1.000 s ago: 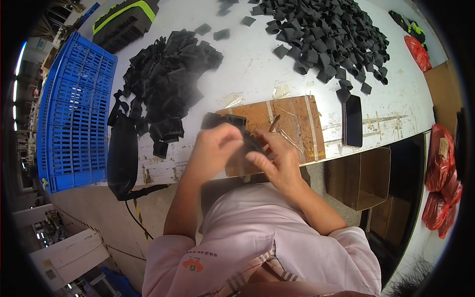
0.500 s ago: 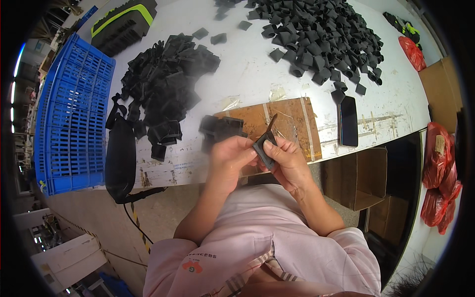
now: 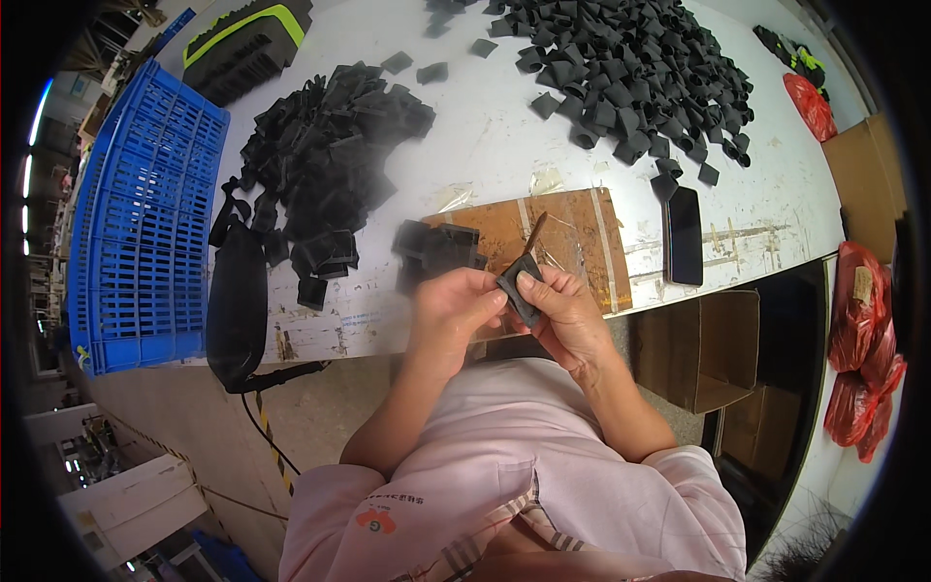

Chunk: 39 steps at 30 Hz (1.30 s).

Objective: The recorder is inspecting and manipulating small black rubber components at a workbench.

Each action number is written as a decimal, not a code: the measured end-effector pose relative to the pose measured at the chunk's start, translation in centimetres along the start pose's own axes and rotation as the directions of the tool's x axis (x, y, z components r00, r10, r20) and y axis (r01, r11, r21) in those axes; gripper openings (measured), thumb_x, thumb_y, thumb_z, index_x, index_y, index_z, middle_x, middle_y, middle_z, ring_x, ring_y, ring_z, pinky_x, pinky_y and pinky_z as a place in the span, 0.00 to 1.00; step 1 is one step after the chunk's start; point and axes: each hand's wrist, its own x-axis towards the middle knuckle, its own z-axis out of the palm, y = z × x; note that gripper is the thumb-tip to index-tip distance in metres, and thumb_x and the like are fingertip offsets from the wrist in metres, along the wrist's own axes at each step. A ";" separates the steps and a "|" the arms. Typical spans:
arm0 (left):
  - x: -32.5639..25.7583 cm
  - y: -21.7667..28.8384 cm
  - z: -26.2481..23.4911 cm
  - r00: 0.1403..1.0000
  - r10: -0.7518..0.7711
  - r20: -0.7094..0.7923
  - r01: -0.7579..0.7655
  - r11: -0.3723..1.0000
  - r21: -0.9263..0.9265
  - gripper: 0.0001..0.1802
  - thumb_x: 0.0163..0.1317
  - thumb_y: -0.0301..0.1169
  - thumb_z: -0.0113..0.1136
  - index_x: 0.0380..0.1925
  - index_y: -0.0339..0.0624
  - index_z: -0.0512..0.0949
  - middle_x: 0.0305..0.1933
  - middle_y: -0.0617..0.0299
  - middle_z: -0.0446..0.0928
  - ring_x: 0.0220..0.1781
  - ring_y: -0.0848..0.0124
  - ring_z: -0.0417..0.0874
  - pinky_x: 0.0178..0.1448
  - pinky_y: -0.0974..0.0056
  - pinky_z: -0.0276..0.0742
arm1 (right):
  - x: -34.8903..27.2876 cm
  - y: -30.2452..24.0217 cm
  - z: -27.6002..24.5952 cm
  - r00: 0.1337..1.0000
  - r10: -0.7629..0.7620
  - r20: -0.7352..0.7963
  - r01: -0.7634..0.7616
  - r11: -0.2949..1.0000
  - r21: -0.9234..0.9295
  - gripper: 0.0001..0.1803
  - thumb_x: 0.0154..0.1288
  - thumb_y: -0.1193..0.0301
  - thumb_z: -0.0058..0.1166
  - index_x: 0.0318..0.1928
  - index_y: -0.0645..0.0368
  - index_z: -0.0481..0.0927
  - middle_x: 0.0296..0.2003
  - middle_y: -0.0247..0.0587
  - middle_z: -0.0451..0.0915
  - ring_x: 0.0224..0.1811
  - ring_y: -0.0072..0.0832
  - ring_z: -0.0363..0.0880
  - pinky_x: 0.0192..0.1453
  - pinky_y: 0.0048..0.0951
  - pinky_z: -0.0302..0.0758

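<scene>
Both hands are together at the table's front edge, working on one small black fabric piece (image 3: 521,291), folded and roughly square. My right hand (image 3: 567,310) presses its thumb on the face of the piece, with the fingers behind. My left hand (image 3: 454,306) pinches the left edge of the piece. A thin brown stick-like tool (image 3: 536,233) juts up beyond the piece; what holds its lower end is hidden. Beneath and beyond the hands lies a brown board (image 3: 596,233) with clear tape on it. Several similar black pieces (image 3: 446,247) lie beside my left hand.
Flat black pieces (image 3: 325,155) are heaped at left, looped black pieces (image 3: 630,78) at the far right. A blue crate (image 3: 145,223) and a black pouch (image 3: 238,310) flank the left side. A phone (image 3: 684,238) lies at right, above a cardboard box (image 3: 722,339). Red bags (image 3: 858,320) hang farther right.
Almost nothing differs. The hands keep their grip on the black piece, and the brown tool is tilted slightly more to the right. The whole view has shifted a little.
</scene>
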 end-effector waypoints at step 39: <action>3.0 3.3 2.1 0.953 0.049 0.300 0.165 0.746 -0.646 0.11 0.58 0.20 0.43 0.41 0.34 0.68 0.26 0.59 0.72 0.07 0.83 0.57 0.13 0.78 0.51 | 2.3 -6.5 1.5 0.949 -0.170 0.267 0.250 0.920 -0.303 0.14 0.63 0.62 0.49 0.24 0.56 0.71 0.18 0.22 0.64 0.19 0.10 0.56 0.21 0.12 0.52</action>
